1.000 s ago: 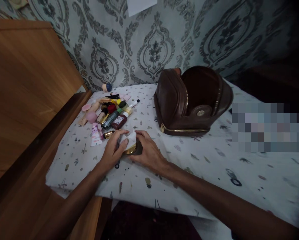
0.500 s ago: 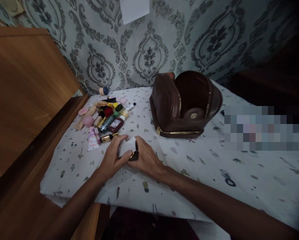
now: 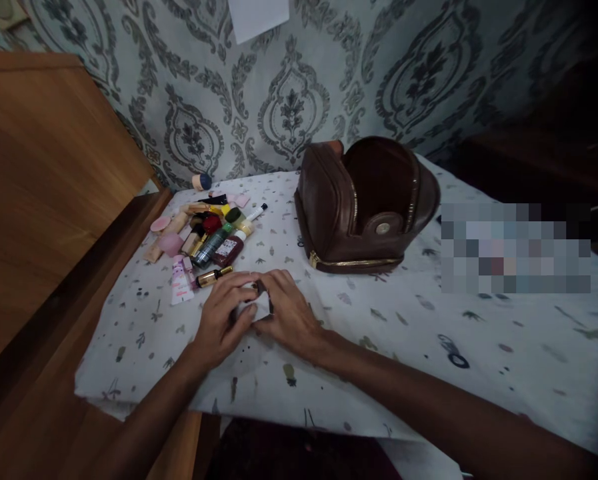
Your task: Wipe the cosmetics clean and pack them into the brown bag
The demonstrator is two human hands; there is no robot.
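Observation:
Between my hands is a small white and dark item [image 3: 259, 307], mostly covered by my fingers, so its kind cannot be made out. My left hand [image 3: 223, 313] grips it from the left, thumb across its pale front. My right hand [image 3: 289, 310] is closed around its dark right side. Just beyond my left fingers lies a small gold and black bottle [image 3: 213, 276]. A pink and white tube [image 3: 181, 280] is to the left of that bottle.
Cosmetics are heaped behind my hands, among them a dark red bottle [image 3: 229, 249] and a pink sponge [image 3: 171, 244]. A brown leather bag [image 3: 329, 207] stands unzipped to the right. A wooden panel [image 3: 53, 167] borders the left side of the patterned cloth [image 3: 379, 320].
The small item has turned in my hands: its white face is now towards me and the gold edge no longer shows. My left fingers have shifted over its top. The view has moved slightly.

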